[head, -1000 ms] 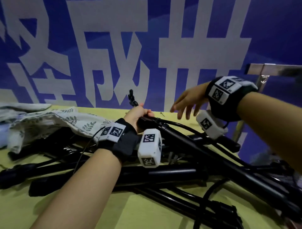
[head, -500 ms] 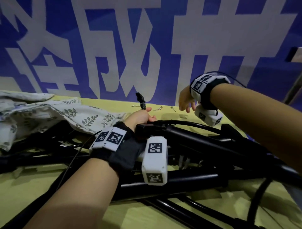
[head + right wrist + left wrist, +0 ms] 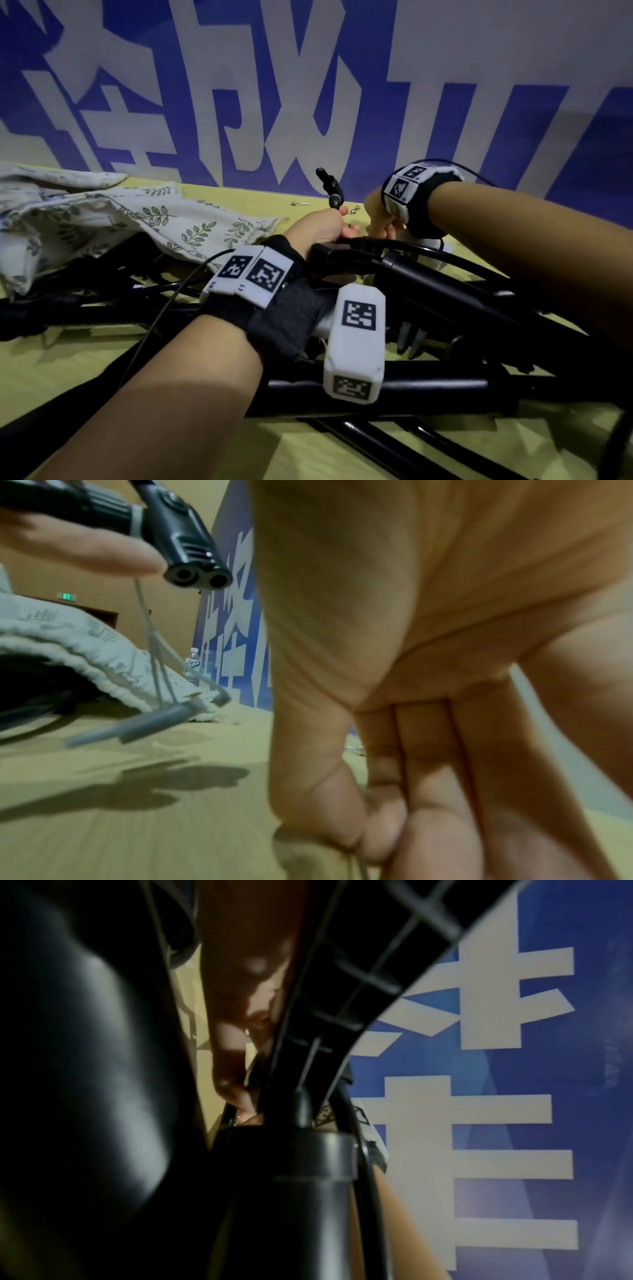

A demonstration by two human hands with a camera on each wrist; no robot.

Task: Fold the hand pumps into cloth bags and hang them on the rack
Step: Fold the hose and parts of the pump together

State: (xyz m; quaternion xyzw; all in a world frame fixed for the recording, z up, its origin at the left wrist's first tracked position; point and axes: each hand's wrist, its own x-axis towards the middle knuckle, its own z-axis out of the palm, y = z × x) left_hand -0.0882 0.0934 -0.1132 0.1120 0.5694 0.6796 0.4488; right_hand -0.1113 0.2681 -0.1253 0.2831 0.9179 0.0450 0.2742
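Several black hand pumps (image 3: 428,383) lie in a tangled heap on a yellow-green surface (image 3: 85,346), their tubes and hoses crossing one another. Behind the surface stands a blue wall banner (image 3: 274,85) with large white characters. A pale cloth bag (image 3: 144,219) printed with leaf sprigs lies crumpled at the left, its edge draped over part of the heap, and a few small metal needles (image 3: 300,204) lie near the banner's foot. In the right wrist view a water bottle (image 3: 192,666) stands far off by the banner.

Compared with a second ago, the right hand (image 3: 376,214) has dropped from the air down to the surface just beyond the pumps, close beside the left hand (image 3: 322,228). The head view has also drawn nearer, and the metal rack at the right edge is gone from sight.

The left hand's fingers are wrapped round the top end of the uppermost pump (image 3: 346,251), with its hose nozzle (image 3: 330,186) sticking up above the knuckles. The nozzle's twin-hole head (image 3: 192,558) shows in the right wrist view, thin cords dangling from it. The right hand's fingers (image 3: 421,777) point down, thumb pressed to fingertips, pinching a thin cord (image 3: 356,864) at the surface.
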